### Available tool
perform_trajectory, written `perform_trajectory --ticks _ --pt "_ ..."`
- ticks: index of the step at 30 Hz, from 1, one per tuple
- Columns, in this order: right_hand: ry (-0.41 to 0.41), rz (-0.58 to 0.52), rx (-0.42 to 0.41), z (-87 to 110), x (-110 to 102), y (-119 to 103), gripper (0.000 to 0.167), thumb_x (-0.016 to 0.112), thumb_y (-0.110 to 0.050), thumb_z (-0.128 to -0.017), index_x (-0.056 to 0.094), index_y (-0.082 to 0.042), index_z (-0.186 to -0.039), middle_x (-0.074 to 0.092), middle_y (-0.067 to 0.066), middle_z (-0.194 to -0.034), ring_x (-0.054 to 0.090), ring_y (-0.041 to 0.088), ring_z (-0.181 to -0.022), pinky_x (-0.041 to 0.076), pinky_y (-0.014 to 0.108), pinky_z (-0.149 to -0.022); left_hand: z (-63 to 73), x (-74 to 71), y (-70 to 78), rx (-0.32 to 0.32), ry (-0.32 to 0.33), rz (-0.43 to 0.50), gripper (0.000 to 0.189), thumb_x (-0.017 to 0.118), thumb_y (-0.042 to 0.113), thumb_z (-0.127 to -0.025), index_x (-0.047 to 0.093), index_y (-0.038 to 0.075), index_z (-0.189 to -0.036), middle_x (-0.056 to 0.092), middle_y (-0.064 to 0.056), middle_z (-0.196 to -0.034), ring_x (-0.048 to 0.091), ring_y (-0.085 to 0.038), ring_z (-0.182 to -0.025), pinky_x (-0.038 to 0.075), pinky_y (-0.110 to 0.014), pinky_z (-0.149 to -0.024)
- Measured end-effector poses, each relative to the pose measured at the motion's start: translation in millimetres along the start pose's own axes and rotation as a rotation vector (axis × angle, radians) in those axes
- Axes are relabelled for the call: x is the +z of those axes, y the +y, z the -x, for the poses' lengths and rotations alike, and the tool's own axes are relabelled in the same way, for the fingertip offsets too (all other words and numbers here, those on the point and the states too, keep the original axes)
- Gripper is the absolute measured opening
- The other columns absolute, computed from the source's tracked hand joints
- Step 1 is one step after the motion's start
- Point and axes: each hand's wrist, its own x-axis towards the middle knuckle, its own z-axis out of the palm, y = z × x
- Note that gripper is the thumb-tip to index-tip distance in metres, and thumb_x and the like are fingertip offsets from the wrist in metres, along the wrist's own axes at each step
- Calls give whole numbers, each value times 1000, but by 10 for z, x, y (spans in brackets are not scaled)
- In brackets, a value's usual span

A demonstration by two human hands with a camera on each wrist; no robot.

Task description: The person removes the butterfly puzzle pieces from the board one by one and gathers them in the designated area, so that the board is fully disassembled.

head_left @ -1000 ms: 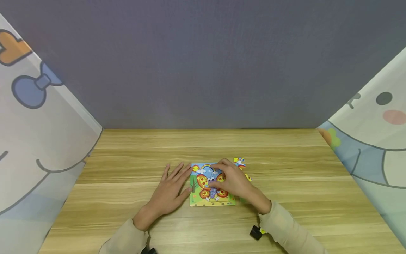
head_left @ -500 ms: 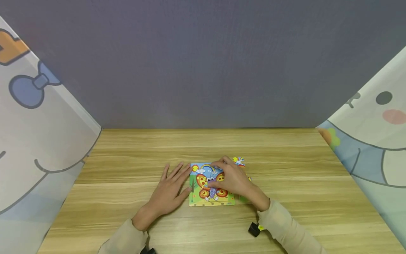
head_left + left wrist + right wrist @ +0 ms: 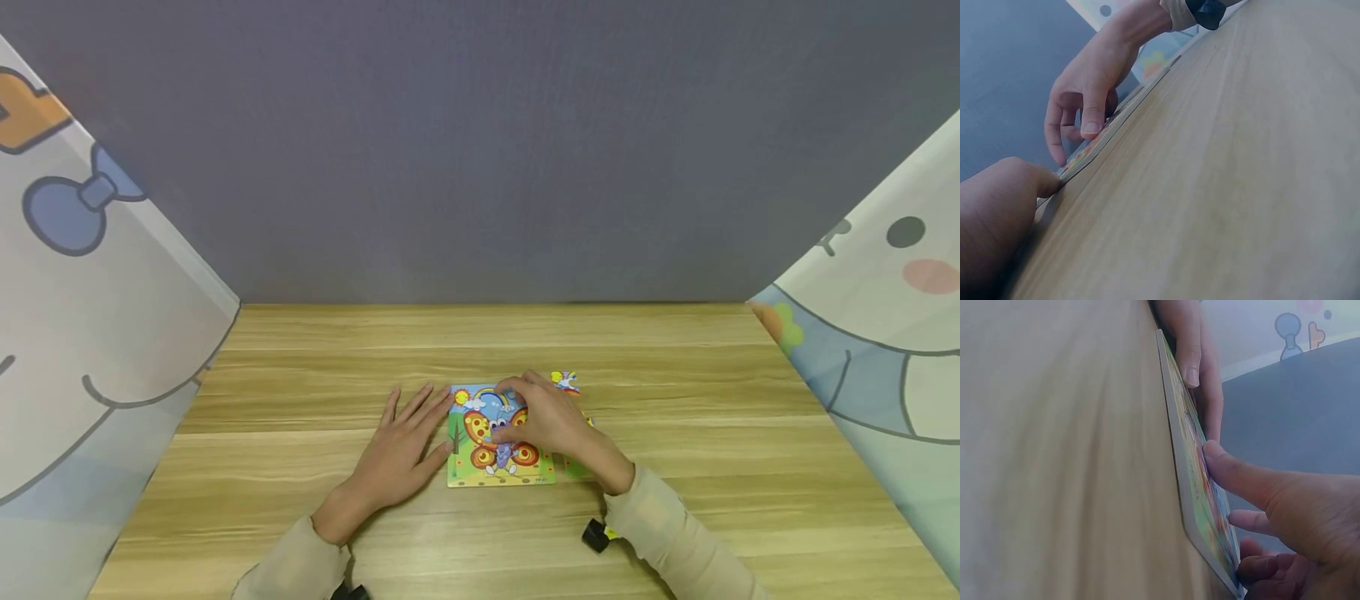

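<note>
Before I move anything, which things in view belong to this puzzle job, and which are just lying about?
Part of the job:
- butterfly puzzle
- loose puzzle pieces, to its right
- left hand, at its left edge
- right hand, over its face

Just around it:
- wooden table, merely underneath
- cartoon side panels
- grey backdrop

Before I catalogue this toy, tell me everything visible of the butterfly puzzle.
The butterfly puzzle is a thin, squarish board, perhaps card or wood, with pale edges. Its print shows a purple butterfly with red and yellow wings, sun, rainbow and tree. It lies flat on the table. The left hand touches its left edge; the right hand covers its upper right, thumb apparently on the face.
</note>
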Motion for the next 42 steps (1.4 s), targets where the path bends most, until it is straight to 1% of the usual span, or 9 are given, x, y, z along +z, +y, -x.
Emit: perform_trajectory --ticks 3,10,15,17,22,31,36,39,42 --pt "-4 -8 1 -9 2 -8 68 102 -43 -79 75 -16 -135 56 -4 -90 48 12 -77 41 26 -61 0 -2 -2 -2 0 0 69 60 40 -112 44 7 -170 41 -8 -177 30 -37 -167 4 -72 -135" --pt "12 -52 28 -17 27 -16 65 104 -40 -78 74 -17 -130 54 -6 -84 46 12 -76 39 26 -62 3 -5 -3 -12 -10 3 69 59 41 -112 43 8 -171 40 -7 -178 28 -36 -168 2 -70 -135" --pt "9 -118 41 -15 33 -35 64 104 -33 -78 72 -15 -130 56 -5 -84 47 12 -74 42 27 -64 4 -3 -3 -11 -11 1 69 59 41 -113 43 8 -171 40 -7 -178 28 -36 -168 2 -70 -135" --pt "4 -128 42 -15 36 -37 64 104 -31 -79 71 -14 -130 57 -5 -85 49 12 -74 44 27 -65 4 -8 1 -11 -14 4 69 59 41 -112 43 8 -171 40 -6 -178 28 -36 -168 1 -70 -135" --pt "-7 -137 40 -10 37 -25 63 103 -30 -80 69 -13 -130 58 -5 -88 50 11 -74 45 26 -66 1 -11 5 -10 -18 9 69 59 41 -113 42 8 -172 39 -6 -178 27 -36 -168 0 -70 -135" --pt "13 -146 -6 4 50 1 65 103 -28 -81 66 -11 -131 57 -3 -88 46 9 -69 41 25 -62 -1 -2 -6 -11 -17 5 70 58 42 -113 42 9 -172 39 -6 -179 27 -35 -169 0 -69 -136" --pt "55 -127 22 1 89 -4 58 101 -28 -85 67 -13 -129 56 -3 -86 44 8 -65 39 24 -58 2 0 -6 -10 -15 5 70 59 42 -113 42 9 -172 39 -6 -179 27 -36 -168 0 -69 -136" --pt "87 -110 57 1 117 -13 53 100 -28 -86 68 -17 -127 56 -3 -88 47 11 -70 39 26 -60 2 -2 -5 -9 -15 3 70 59 42 -113 42 9 -172 39 -5 -179 27 -36 -168 0 -69 -136" --pt "119 -110 83 6 139 -29 51 101 -27 -84 69 -19 -124 60 -1 -98 55 15 -82 45 29 -65 2 -5 -3 -10 -15 2 70 58 42 -113 42 9 -172 39 -6 -179 28 -36 -168 1 -69 -136"
